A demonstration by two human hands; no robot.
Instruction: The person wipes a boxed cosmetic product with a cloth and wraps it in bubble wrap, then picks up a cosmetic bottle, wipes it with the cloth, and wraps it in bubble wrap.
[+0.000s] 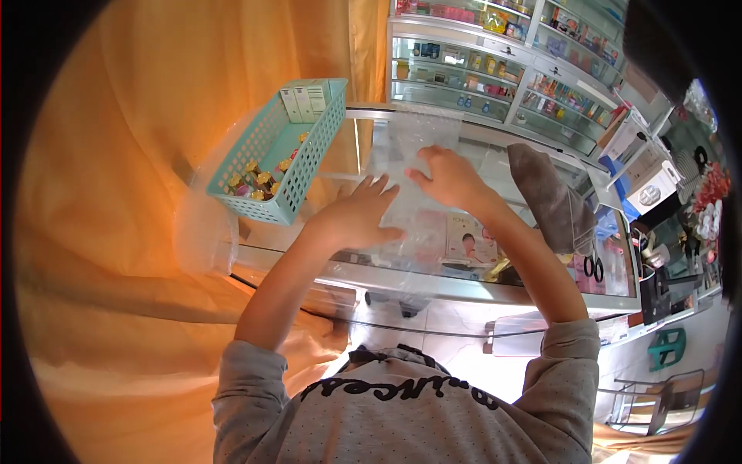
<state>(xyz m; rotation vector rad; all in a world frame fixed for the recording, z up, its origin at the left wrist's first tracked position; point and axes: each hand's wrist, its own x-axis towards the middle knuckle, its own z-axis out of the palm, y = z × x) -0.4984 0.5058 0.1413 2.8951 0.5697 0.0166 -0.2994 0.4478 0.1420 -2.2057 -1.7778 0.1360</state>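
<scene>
A long strip of clear plastic wrap [413, 143], perhaps bubble wrap, runs across the glass counter [485, 143]. My left hand [352, 216] is over the strip's left side, palm down, its fingers spread and thumb stretched to the right. Farther forward, my right hand [452, 179] is over the wrap with fingers slightly bent and the thumb apart from them. Nothing shows in either hand; whether they press on the plastic is hard to see. Left of my hands is a turquoise basket [309, 166] with white-green boxes [303, 103] and several small gold-topped items [253, 182].
A grey cloth [550, 197] lies on the counter's right part, beside black rings [593, 268]. Under the glass is a flat picture packet [470, 238]. Orange curtains [139, 193] hang at left. Stocked glass shelves [456, 73] stand behind; a green stool [666, 349] is at lower right.
</scene>
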